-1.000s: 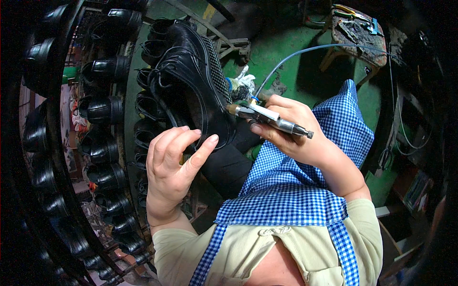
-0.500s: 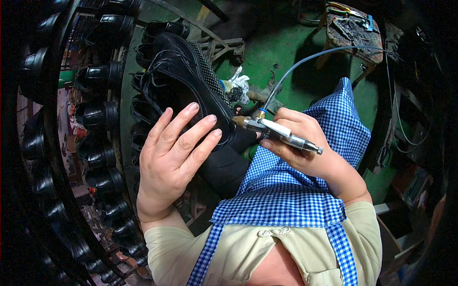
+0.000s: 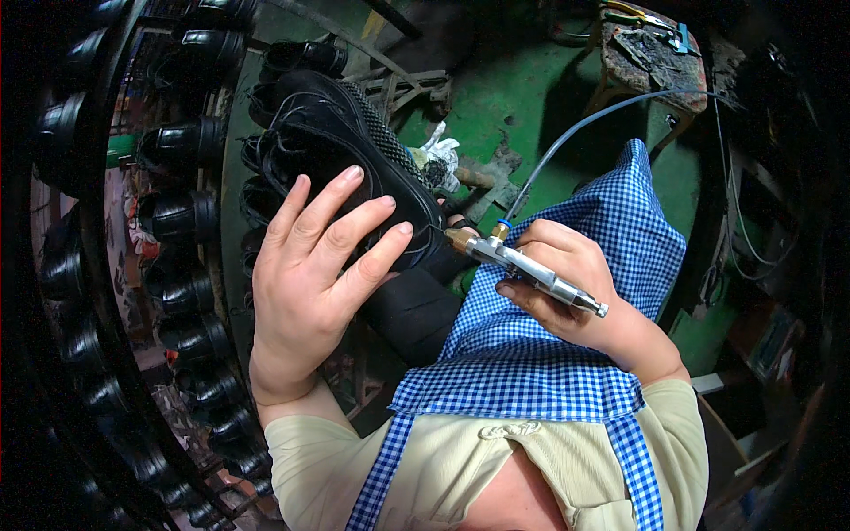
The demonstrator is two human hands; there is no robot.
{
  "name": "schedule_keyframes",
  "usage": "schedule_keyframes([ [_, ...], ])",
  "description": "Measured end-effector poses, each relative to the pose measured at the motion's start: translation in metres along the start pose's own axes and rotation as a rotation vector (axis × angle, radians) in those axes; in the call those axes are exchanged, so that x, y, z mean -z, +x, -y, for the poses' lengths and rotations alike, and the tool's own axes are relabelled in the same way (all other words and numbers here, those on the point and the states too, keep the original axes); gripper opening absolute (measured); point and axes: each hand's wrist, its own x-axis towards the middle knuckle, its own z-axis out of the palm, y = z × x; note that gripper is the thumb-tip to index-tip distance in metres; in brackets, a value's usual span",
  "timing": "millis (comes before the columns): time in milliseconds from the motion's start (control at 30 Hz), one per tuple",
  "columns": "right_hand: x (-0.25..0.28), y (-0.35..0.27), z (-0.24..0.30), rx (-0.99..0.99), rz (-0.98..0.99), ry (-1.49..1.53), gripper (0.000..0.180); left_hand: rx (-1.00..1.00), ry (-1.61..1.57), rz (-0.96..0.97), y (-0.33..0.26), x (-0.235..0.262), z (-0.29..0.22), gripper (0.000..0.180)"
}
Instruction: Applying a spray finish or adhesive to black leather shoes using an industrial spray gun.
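My left hand (image 3: 314, 265) is spread over the opening and heel end of a black lace-up shoe (image 3: 350, 133), palm down. Its fingers are stretched apart; the thumb is mostly hidden, and what carries the shoe's weight cannot be seen. The shoe lies aslant with its textured sole edge on the right and loose laces on the left. Wrapped in my right hand (image 3: 567, 274) is a small silver spray gun (image 3: 527, 265) with a brass-coloured nozzle. The nozzle points at the shoe's heel from close by. A grey-blue air hose (image 3: 558, 146) joins the gun through a blue-ringed fitting.
Racks of shiny black shoes (image 3: 181, 217) fill the left side. Farther off on the green floor (image 3: 496, 97) stands a worn stool (image 3: 651, 62) with pliers on it. A crumpled white cloth or glove (image 3: 436, 150) lies beyond the shoe. My blue checked apron (image 3: 513, 380) covers my lap.
The spray gun has shifted slightly right and down, with its nozzle lower along the heel. My left hand has edged up and left, and the shoe has tilted a little.
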Motion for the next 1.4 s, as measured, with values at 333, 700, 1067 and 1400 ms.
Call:
schedule_keyframes([
  [333, 0.012, 0.002, -0.006, -0.006, -0.122, -0.109, 0.023, -0.083, -0.056, -0.033, 0.041, -0.010, 0.014, 0.045],
  [700, 0.019, 0.039, -0.030, -0.026, -0.257, -0.188, 0.014, 0.035, -0.029, -0.177, 0.091, -0.035, 0.028, 0.035],
  [1067, 0.010, 0.079, -0.055, -0.050, -0.354, -0.225, 0.014, 0.195, 0.293, -0.171, 0.131, -0.052, 0.064, 0.037],
  [1400, -0.013, 0.113, -0.069, -0.019, -0.423, -0.254, 0.016, 0.467, 0.306, 0.142, 0.157, -0.046, 0.096, 0.053],
])
